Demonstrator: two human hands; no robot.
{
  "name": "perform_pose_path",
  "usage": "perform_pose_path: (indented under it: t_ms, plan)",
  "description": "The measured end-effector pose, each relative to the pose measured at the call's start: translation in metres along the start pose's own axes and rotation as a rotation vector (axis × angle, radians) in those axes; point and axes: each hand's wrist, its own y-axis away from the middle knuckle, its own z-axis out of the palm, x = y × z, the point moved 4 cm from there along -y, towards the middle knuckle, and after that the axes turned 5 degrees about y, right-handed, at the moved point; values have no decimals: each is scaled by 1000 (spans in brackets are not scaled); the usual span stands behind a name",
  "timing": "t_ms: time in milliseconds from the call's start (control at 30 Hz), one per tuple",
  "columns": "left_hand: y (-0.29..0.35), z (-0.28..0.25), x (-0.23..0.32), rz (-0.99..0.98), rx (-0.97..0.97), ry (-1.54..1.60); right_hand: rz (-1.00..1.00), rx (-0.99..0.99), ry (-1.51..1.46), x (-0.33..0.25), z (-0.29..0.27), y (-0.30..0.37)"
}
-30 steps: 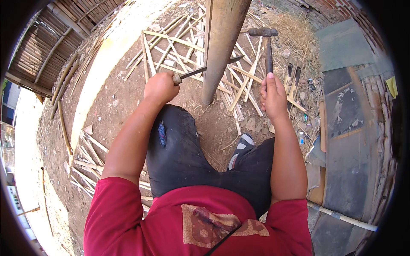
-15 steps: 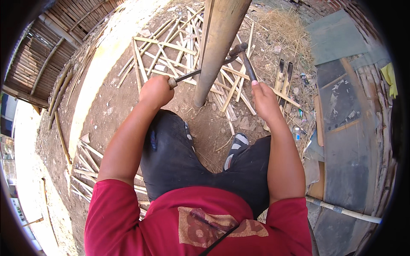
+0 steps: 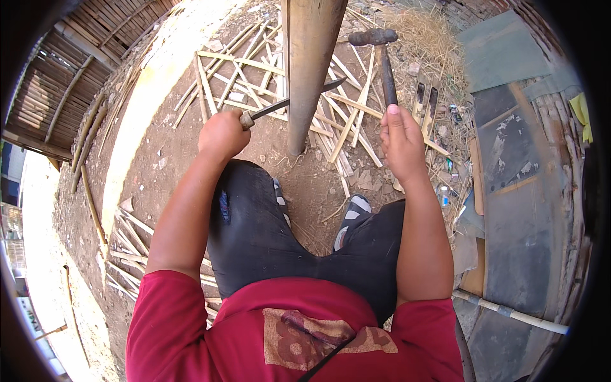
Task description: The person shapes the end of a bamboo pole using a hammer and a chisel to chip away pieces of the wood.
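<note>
One knife (image 3: pixel 270 110), hndl in curled L fingers (image 3: pixel 234 131) — hammer (image 3: pixel 387 76), hndl in curled R fingers (image 3: pixel 396 127)

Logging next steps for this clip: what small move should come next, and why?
Probably bring the hammer down on the tip of the knife: the right hand holds the hammer apart from it, the left hand grips the handle, and the blade shows on both sides of the pole.
</note>
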Motion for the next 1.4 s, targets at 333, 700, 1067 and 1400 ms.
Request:
perform_pose_path:
  t_ms: [333, 700, 1067, 1400]
  plan:
    - [5, 4, -3, -21, -18, -8, 135, -24, -141, -4, 0, 1]
    - [6, -2, 2, -38, -30, -29, 70, -55, -171, -3, 0, 3]
    - [8, -5, 1, -49, -44, -37, 220, -159, 12, 16, 9, 0]
    - [7, -7, -2, -63, -64, -73, 195, -153, -196, 18, 16, -2]
